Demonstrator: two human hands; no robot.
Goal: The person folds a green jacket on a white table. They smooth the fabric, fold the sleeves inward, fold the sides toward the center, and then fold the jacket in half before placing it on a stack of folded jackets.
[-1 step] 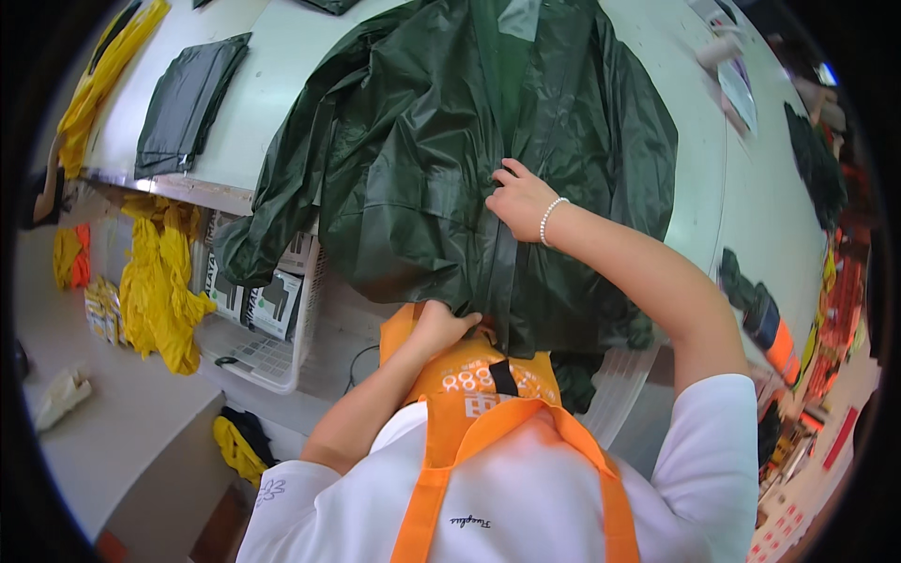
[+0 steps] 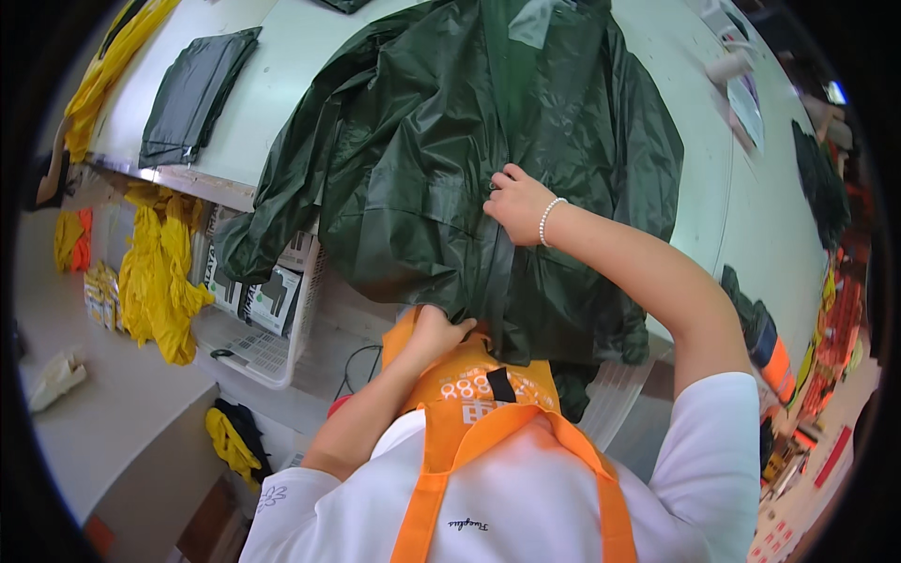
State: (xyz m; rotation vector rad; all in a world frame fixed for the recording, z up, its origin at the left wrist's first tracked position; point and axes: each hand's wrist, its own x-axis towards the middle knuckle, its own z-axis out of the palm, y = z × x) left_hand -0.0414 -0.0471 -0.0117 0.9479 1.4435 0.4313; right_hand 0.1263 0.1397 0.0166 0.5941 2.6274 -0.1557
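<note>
A dark green raincoat (image 2: 413, 178) lies spread on the pale worktable, with its front edge hanging over toward me. My left hand (image 2: 439, 334) is closed on the hem near the bottom of the front opening, thumb on top. Farther up the front strip, my right hand (image 2: 518, 205) pinches the coat's front edge with curled fingers. A beaded bracelet (image 2: 547, 221) circles that wrist. The left sleeve side (image 2: 246, 246) droops over the table edge. Whatever fastener lies beneath the right fingers is hidden.
A folded dark green garment (image 2: 199, 98) lies at the table's left. Below are hanging yellow garments (image 2: 158, 272) and a white basket (image 2: 282, 368) with packages. A paper roll (image 2: 729, 66) sits at the far right. Another person's arm (image 2: 54, 174) shows at the left edge.
Both hands keep their hold on the raincoat in nearly the same places. The view has shifted slightly, and the coat's lower right front hangs a little differently.
</note>
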